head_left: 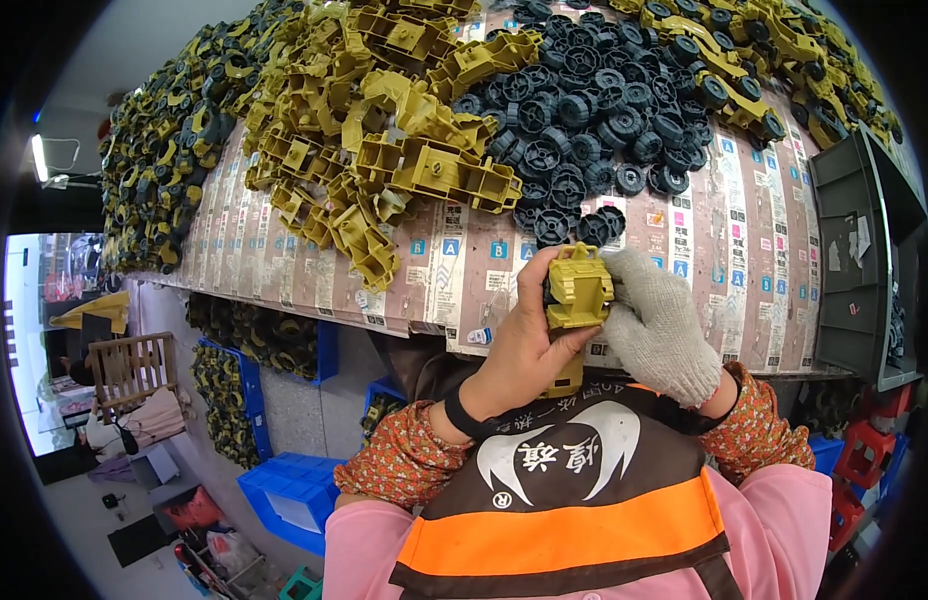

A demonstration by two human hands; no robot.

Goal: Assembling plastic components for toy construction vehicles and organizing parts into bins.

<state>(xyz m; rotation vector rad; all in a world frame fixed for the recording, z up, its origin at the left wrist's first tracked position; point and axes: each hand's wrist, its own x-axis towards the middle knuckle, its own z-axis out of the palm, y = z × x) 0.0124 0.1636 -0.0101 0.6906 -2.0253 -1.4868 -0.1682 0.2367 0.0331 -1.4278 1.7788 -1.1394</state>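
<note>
My bare left hand (pixel 514 345) is closed around a yellow plastic toy vehicle body (pixel 580 288), held upright just over the table's near edge. My right hand (pixel 666 325), in a pale knitted glove, presses against the right side of that body with its fingers bent. What those fingertips pinch is hidden. Just beyond my hands lies a heap of dark toy wheels (pixel 584 100). Left of it, loose yellow vehicle bodies (pixel 384 130) without wheels are piled up. The lower part of the held toy shows below my left thumb.
Vehicles with wheels fitted are heaped at the far left (pixel 169 160) and far right (pixel 804 70). A grey crate (pixel 852 250) stands on its side at the table's right end. Below the table are blue crates (pixel 284 490) and red plastic stools (pixel 864 460). Printed paper covers the table (pixel 424 270).
</note>
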